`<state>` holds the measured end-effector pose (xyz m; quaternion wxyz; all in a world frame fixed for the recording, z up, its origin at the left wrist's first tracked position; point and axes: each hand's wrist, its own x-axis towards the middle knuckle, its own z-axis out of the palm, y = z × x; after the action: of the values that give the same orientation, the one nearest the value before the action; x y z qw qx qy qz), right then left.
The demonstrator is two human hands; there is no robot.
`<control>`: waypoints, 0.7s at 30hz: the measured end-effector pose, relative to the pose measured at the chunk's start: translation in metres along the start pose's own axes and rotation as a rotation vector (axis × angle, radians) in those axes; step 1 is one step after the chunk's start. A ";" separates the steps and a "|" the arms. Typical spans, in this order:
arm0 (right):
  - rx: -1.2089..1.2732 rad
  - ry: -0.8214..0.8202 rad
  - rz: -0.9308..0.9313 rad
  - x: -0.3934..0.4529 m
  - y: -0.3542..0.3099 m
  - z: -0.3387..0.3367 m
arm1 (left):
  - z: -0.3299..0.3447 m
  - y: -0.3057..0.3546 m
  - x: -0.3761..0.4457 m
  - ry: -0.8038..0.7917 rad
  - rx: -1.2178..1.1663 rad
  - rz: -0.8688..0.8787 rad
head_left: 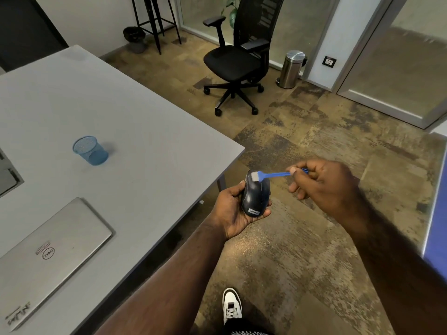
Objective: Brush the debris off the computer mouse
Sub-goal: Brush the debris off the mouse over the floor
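Mid-air beside the grey counter (169, 131) corner, above patterned carpet: a dark, glossy computer mouse (256, 197) cradled in the left hand (238, 210), grip curled around its flanks, while the right hand (324, 187) pinches the far end of a slim blue brush (273, 175), pale bristles touching the mouse's front hump. Likely light and rigid but slick-shelled, so best held by the sides, palm beneath, top left free for sweeping. Elsewhere on the matte counter: a closed silver laptop (53, 250) and a blue mesh cup (90, 151), well apart.
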<state>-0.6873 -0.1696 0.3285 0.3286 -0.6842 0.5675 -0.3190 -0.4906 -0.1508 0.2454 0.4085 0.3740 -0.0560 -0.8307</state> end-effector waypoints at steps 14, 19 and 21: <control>-0.020 0.125 0.213 0.014 -0.007 0.002 | 0.000 -0.003 -0.001 -0.017 0.040 0.002; 0.037 0.014 0.285 0.010 -0.005 -0.003 | -0.002 -0.001 -0.002 -0.027 -0.017 0.008; -0.022 0.077 0.326 0.011 0.000 -0.008 | -0.002 -0.003 -0.003 -0.032 -0.024 0.005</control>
<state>-0.6920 -0.1808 0.3341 0.3466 -0.5738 0.6867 -0.2811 -0.4896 -0.1464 0.2446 0.4142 0.3557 -0.0533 -0.8361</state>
